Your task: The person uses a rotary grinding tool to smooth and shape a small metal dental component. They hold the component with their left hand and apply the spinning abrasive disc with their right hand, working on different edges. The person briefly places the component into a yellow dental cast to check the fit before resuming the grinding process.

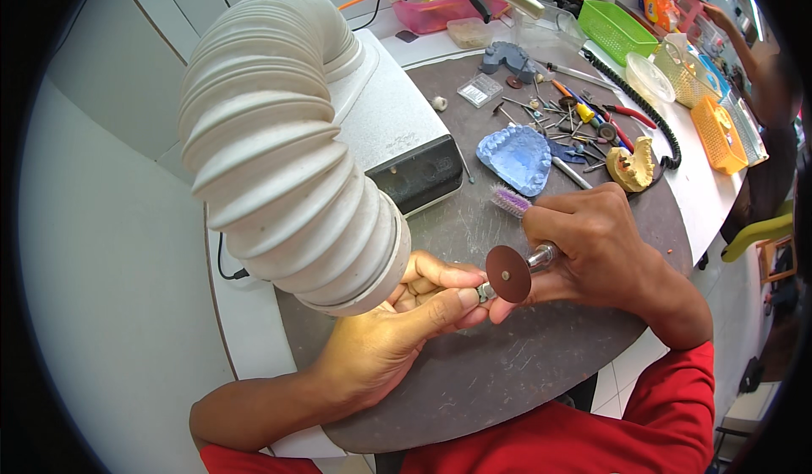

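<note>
My right hand (592, 246) is wrapped round a metal rotary handpiece (542, 256). A thin brown cutting disc (510, 274) is fitted at the handpiece's tip. A small brush with purple and white bristles (511, 201) juts out by my right fingers; its handle end is hidden there. My left hand (397, 322) pinches a small shiny metallic piece (485, 292) between thumb and fingers, close beside the disc. Part of the piece is hidden behind the disc and fingertips, so I cannot tell its exact kind. Both hands meet above the dark tabletop (474, 389).
A wide white ribbed hose (262, 153) arches over my left hand from a white machine (397, 110). Beyond my hands lie a blue dental cast (516, 159), a yellowish cast (632, 166), a grey cast (509, 58) and scattered burs (550, 120). A green basket (617, 30) stands behind.
</note>
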A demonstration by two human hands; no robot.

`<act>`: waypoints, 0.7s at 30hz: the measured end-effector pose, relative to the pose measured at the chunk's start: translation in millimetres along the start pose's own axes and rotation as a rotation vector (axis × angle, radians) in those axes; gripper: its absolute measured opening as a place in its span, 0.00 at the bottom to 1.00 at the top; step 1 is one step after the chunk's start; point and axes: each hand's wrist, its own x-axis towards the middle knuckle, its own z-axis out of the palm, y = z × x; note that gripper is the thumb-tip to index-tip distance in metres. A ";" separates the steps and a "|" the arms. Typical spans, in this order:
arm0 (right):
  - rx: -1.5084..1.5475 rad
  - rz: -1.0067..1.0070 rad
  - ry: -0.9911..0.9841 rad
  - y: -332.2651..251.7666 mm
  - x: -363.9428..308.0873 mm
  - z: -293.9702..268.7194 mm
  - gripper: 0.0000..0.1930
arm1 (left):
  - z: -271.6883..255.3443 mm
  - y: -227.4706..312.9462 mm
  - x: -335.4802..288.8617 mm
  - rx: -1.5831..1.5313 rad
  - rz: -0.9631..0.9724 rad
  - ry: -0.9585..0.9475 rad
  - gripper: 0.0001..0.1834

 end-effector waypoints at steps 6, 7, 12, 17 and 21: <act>0.003 -0.001 -0.003 0.9 -0.9 0.5 0.31 | 1.0 1.8 -0.3 0.002 -0.003 -0.006 0.06; 0.000 0.000 -0.006 1.0 -1.0 0.5 0.31 | 0.9 1.7 0.0 0.002 -0.004 -0.008 0.06; 0.009 0.005 -0.009 0.5 -0.6 0.4 0.31 | 0.8 1.3 -0.3 0.003 -0.003 -0.006 0.06; -0.001 0.003 -0.008 1.1 -0.9 0.9 0.31 | 0.6 1.3 -0.5 0.009 -0.008 0.004 0.06; -0.005 0.002 -0.017 0.5 -0.4 0.0 0.30 | -0.6 0.8 -0.4 0.007 -0.010 -0.002 0.05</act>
